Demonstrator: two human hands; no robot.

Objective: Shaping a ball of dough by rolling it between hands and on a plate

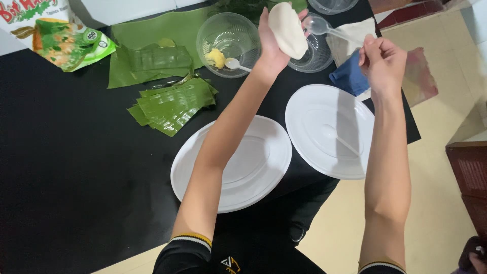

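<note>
Dough in one hand, spoon in the other, above a black table.

On the table lie two empty white oval plates, cut banana leaves and a clear bowl with a yellow lump and a spoon inside. The left hand is raised, palm cupped under a flat white dough disc that rests on its fingers. The right hand pinches a clear plastic spoon by the handle, its bowl just beside the dough's edge.

Black table, perhaps cream-tiled floor
</note>
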